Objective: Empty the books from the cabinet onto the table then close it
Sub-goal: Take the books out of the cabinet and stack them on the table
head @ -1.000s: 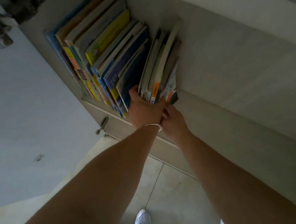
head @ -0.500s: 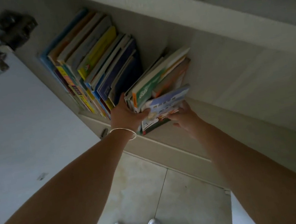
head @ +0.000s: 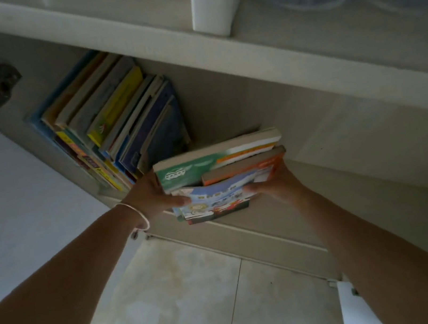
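Open cabinet door [head: 2,195] at left, two hinge pieces on it. Row of upright books [head: 114,121] on the cabinet shelf [head: 344,141], roughly ten, exact count unclear. Left hand [head: 154,196], one thin bracelet [head: 136,216] at the wrist, grip closed on the left edge of a held stack of books [head: 218,178], about four, at the shelf's front. Right hand [head: 275,183] grips its right edge. Two shoe tips on the tiled floor [head: 186,292].
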